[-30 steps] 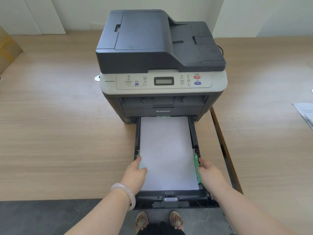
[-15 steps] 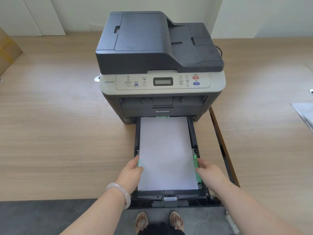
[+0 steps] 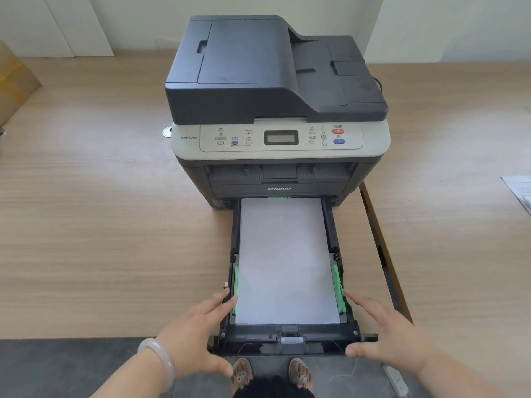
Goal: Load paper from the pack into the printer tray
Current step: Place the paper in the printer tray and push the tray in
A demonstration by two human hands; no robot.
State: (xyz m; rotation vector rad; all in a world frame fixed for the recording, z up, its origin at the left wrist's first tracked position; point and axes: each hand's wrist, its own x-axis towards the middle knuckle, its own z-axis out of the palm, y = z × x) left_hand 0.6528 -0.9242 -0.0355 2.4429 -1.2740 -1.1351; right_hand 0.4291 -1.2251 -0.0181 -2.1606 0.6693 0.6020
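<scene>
A dark grey and silver printer stands on a wooden desk. Its black paper tray is pulled out toward me over the desk's front edge. A flat stack of white paper lies in the tray between two green side guides. My left hand is spread at the tray's front left corner, fingertips at the left wall, thumb near the front. My right hand is spread at the front right corner, thumb by the front edge. Neither hand holds anything. No paper pack is in view.
The wooden desk stretches left and right of the printer. A cardboard box sits at the far left and printed sheets at the right edge. A gap between desk sections runs right of the tray. My feet stand below on a dark floor, with a power strip near them.
Both hands have left the green side guides and drawn back toward me to the tray's front corners, fingers spread.
</scene>
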